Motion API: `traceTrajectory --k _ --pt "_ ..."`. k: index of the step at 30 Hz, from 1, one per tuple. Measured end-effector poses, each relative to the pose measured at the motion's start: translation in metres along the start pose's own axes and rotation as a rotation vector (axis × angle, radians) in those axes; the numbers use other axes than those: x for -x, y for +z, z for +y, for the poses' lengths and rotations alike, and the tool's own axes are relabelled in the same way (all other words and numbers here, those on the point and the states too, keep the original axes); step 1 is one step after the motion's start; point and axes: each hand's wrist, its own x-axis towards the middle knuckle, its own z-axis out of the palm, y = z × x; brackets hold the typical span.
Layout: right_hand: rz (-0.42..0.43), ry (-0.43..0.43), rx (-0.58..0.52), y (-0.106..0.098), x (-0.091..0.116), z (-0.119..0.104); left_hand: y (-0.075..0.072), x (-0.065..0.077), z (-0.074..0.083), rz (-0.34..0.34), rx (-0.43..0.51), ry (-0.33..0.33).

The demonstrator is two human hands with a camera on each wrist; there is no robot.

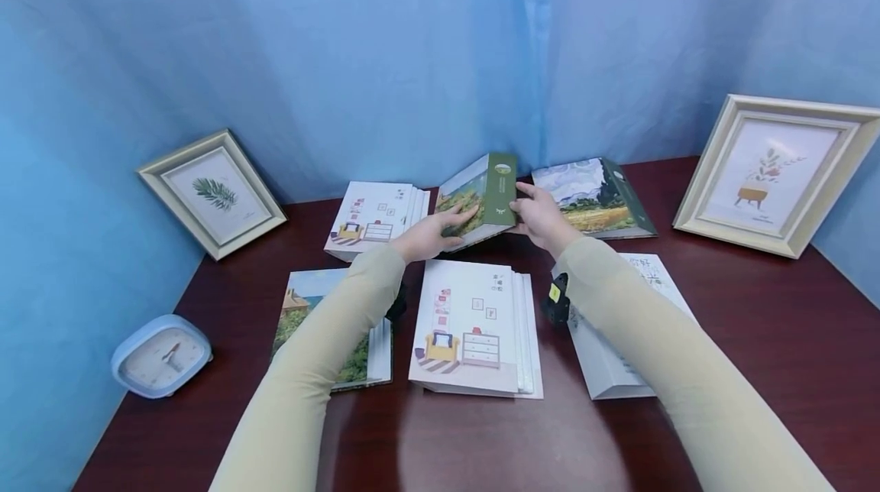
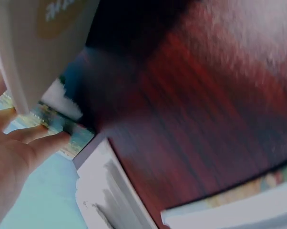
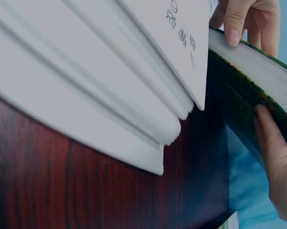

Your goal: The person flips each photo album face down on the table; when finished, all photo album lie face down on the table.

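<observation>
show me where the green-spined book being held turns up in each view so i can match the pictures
Head: green-spined book near the centre, tilted, gripped by left hand and right hand.
Left wrist: at the left, apparently the painted cover partly covered by the left hand.
Right wrist: upper right, pages and dark cover showing, between both hands.
Shared landmark: the dark red tabletop, in all three views.
</observation>
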Motion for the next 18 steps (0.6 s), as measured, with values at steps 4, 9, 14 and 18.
traceTrajectory --k 4,9,14,18 --pt "0.004 0.004 0.026 -0.002 -0.003 0.003 -0.002 0.002 -0.004 -0.008 -0.027 -0.001" --pt "0.045 0.039 0.091 -0.009 -0.005 0.005 -0.002 0.005 -0.010 -0.028 -0.151 0.002" --pt "0.108 0.078 0.168 -0.012 -0.007 0.006 0.000 0.006 -0.012 -0.029 -0.206 -0.004" --pt "0.137 0.081 0.182 -0.014 -0.008 0.007 0.003 0.004 -0.011 -0.024 -0.251 -0.006"
